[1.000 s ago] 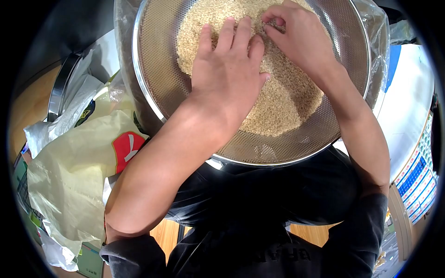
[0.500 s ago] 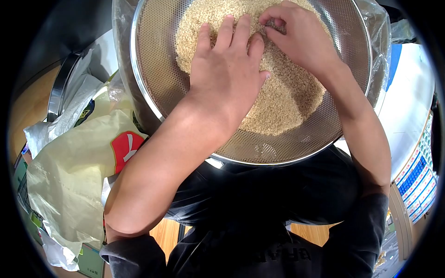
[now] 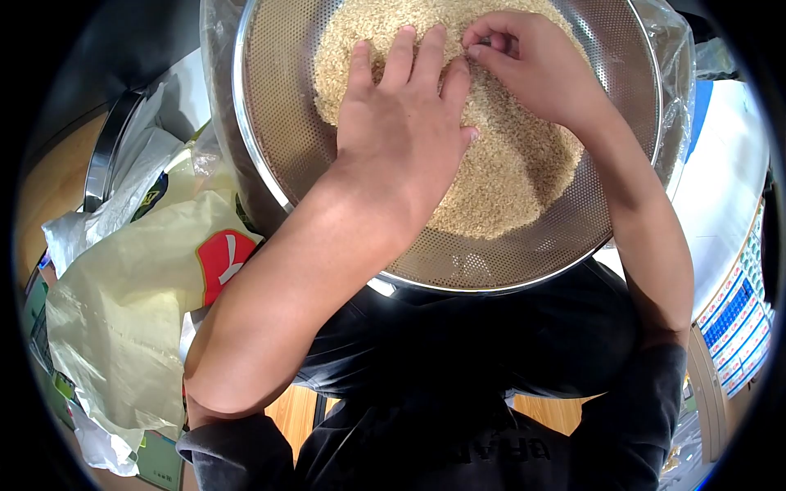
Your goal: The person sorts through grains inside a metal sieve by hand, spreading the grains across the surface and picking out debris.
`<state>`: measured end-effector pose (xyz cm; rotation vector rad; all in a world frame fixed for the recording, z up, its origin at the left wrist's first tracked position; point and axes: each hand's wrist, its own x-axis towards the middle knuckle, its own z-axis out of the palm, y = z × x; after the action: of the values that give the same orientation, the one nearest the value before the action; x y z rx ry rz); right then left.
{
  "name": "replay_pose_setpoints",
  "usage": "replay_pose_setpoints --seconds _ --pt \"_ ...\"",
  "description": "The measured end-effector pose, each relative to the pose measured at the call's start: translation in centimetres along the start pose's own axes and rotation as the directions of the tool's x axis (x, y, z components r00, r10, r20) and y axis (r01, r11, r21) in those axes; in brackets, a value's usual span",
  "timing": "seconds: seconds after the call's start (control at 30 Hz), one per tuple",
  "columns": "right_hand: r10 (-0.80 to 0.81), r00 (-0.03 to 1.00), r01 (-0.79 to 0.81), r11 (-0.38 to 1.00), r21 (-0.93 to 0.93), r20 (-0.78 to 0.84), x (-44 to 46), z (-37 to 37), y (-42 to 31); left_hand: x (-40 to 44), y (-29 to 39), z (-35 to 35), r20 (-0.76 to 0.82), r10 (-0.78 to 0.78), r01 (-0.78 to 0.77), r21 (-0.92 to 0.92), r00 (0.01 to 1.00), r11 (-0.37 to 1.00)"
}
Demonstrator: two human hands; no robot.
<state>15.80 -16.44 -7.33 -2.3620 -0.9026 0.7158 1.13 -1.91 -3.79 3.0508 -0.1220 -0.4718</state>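
Observation:
A wide perforated metal colander (image 3: 282, 98) holds a broad heap of pale brown grain, like rice (image 3: 491, 192). My left hand (image 3: 401, 114) lies palm down on the grain with its fingers spread. Just right of it, my right hand (image 3: 528, 65) is bent over the heap, thumb and index finger pinched together close to the grain surface. Whatever sits between those fingertips is too small to make out. The far rim of the colander is cut off by the top of the view.
Clear plastic sheeting (image 3: 675, 90) surrounds the colander's outside. At left lies a crumpled yellowish plastic bag (image 3: 123, 327) with a red mark, beside a round metal-edged vessel (image 3: 110, 151). A white round surface (image 3: 725, 180) and a printed blue-and-white sheet (image 3: 733, 319) are at right.
The thumb and index finger of my right hand have drawn together into a pinch, and the hand sits slightly lower. My left hand stays spread in nearly the same place.

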Motion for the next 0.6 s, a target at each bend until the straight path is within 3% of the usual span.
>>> replay_pose_setpoints --seconds 0.13,0.2,0.43,0.6 --pt "-0.053 0.996 0.05 0.998 -0.036 -0.075 0.0 -0.2 -0.2 -0.1 0.1 -0.1 0.013 0.003 -0.003 0.032 1.0 0.999" --pt "0.054 0.998 -0.053 0.999 0.01 -0.029 -0.2 -1.1 -1.3 -0.1 0.1 -0.2 0.013 0.006 -0.007 0.037 1.0 0.999" --pt "0.02 0.998 -0.022 0.999 -0.044 -0.055 -0.5 -1.4 -2.7 -0.1 0.0 -0.1 0.008 0.014 -0.014 0.028 1.0 1.0" --pt "0.096 0.993 -0.101 0.992 -0.082 -0.071 -0.1 -0.9 -2.6 0.0 0.1 0.1 0.002 0.011 -0.011 0.017 1.0 1.0"
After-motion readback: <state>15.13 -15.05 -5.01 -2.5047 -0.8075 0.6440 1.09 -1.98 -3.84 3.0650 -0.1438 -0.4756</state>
